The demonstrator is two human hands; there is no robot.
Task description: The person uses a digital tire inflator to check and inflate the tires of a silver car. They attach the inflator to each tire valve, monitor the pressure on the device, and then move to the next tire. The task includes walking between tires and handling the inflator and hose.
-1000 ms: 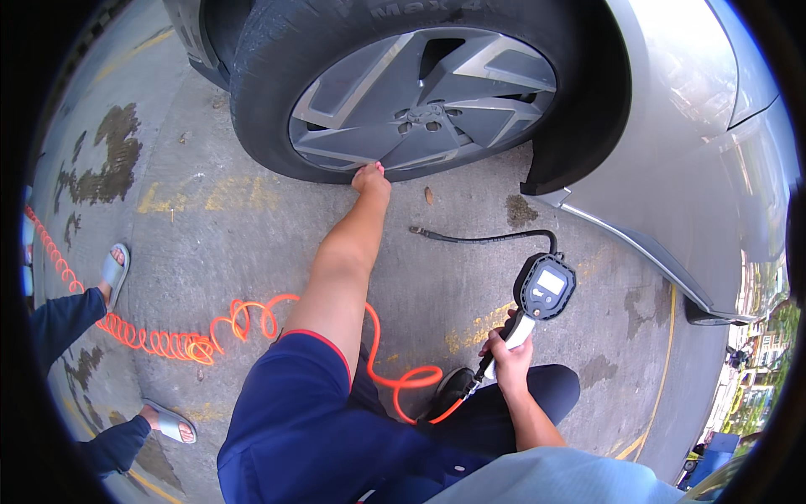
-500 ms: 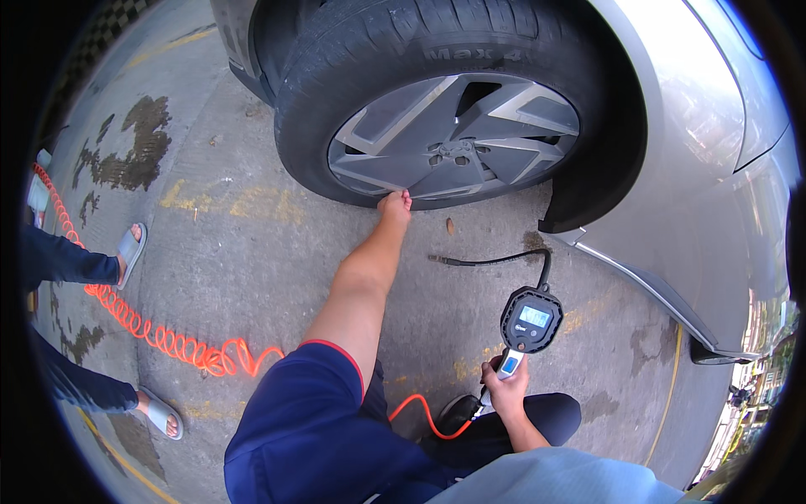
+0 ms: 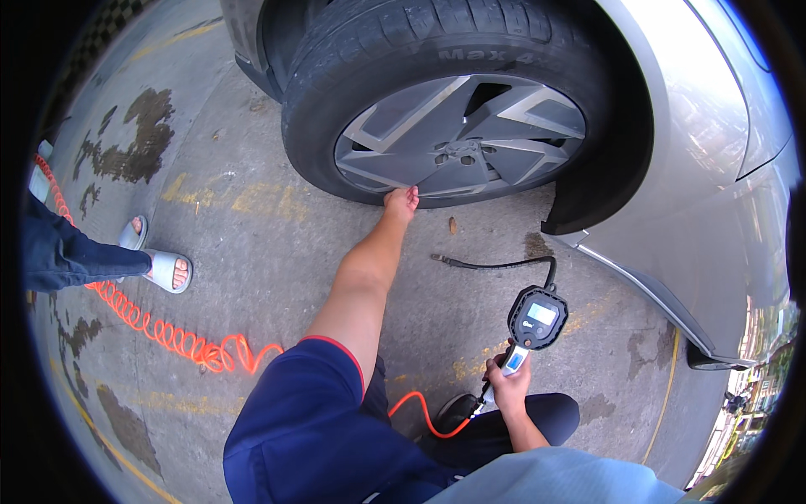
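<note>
Head view: the left hand (image 3: 402, 202), fingers bent together, is at the lower edge of the grey, angular-spoked wheel (image 3: 462, 151) in its black rubber tyre (image 3: 315, 139); whether it grips anything cannot be told. The right hand (image 3: 509, 388) is clenched round the handle of the black, octagonal-headed inflator gauge (image 3: 537, 317), above grey concrete ground (image 3: 277, 269). The gauge's thin black hose (image 3: 495, 267) ends apart from the wheel; a bright-orange hose (image 3: 452, 434) joins the handle's lower end.

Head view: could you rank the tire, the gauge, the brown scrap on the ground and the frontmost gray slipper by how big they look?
Largest to smallest, as pictured:
1. tire
2. gauge
3. gray slipper
4. brown scrap
</note>
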